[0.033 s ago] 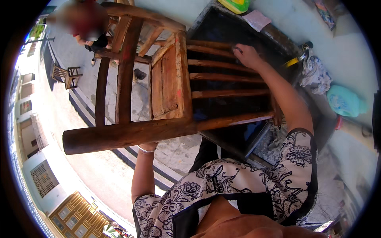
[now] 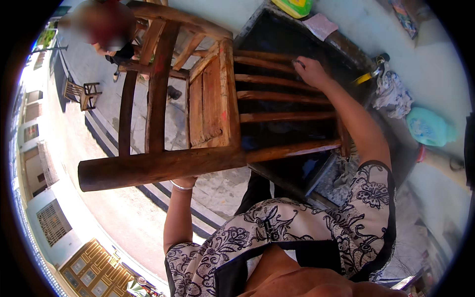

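A worn brown wooden chair [image 2: 213, 99] is lifted and tipped on its side in front of me, its seat planks facing me. My right hand [image 2: 309, 69] reaches out over the chair's back and grips one of the thin rungs [image 2: 267, 79]. My left hand [image 2: 184, 182] comes up from below and holds the thick round post [image 2: 148, 168]. That post hides most of its fingers. A metal bangle [image 2: 179, 188] sits on the left wrist.
Behind the chair stands a dark stone basin [image 2: 341, 42]. A pink cloth [image 2: 320, 24] lies on its rim, and a patterned rag [image 2: 392, 94] and a teal bag [image 2: 429, 127] lie to the right. Another person [image 2: 106, 32] and a small wooden chair [image 2: 81, 93] are on the paved ground at the upper left.
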`<state>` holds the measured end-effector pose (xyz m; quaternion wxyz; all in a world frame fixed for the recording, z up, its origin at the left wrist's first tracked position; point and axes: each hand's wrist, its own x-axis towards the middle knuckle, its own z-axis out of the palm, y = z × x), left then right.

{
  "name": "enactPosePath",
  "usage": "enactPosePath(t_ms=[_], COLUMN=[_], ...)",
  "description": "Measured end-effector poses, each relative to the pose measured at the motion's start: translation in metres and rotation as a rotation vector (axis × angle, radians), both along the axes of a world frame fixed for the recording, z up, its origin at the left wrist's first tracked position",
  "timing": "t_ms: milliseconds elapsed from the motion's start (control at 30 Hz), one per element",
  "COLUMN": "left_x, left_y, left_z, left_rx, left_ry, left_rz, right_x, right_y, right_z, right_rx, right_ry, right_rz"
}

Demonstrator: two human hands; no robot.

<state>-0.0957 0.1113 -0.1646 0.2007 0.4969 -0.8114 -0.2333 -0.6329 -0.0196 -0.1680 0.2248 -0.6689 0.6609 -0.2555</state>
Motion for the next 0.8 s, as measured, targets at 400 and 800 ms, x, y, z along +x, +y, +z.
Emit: enactPosePath(t_ms=[400, 800], left_x=[-0.050, -0.064], left_y=[-0.022, -0.028], left_z=[0.059, 0.070], left_rx=[-0.538, -0.546], left_ry=[-0.075, -0.054], left_rz=[-0.003, -0.051], right_x=[0.041, 0.103], right_y=[-0.012, -0.017], right_z=[0.004, 0.066], right_rx=[-0.206, -0.552], right_ry=[-0.091, -0.291], right_rz=[0.008, 0.086])
